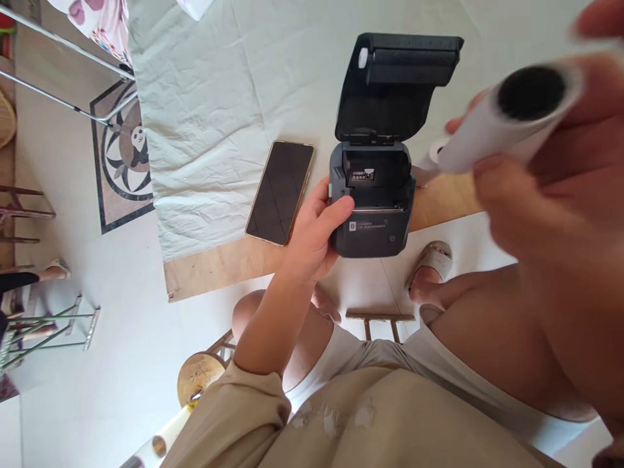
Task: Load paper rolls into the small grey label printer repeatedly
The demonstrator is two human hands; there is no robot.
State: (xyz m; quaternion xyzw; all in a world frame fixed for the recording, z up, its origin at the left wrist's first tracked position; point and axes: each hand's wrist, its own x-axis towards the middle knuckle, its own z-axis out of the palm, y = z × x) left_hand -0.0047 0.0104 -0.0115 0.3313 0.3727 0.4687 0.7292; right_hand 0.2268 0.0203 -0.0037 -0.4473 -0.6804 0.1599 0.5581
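Note:
My left hand (319, 227) grips a small dark label printer (373, 227) by its left side, thumb over the front edge. The printer's lid (390, 97) is swung up, and its inner bay shows no roll. Close to the camera on the right, my right hand (550, 188) holds a white paper roll (507, 123) with a dark core, slightly blurred. Behind that roll, a second white roll (433, 156) is partly hidden beside the printer. A smartphone (281, 193) with a dark screen lies on the table, left of the printer.
A pale green cloth (205, 130) covers most of the table, with a bare wooden edge (219, 270) along my side. A round wooden stool (199, 377) stands at lower left. Metal rods (63, 97) cross the upper left. Another person's foot (56, 270) shows at far left.

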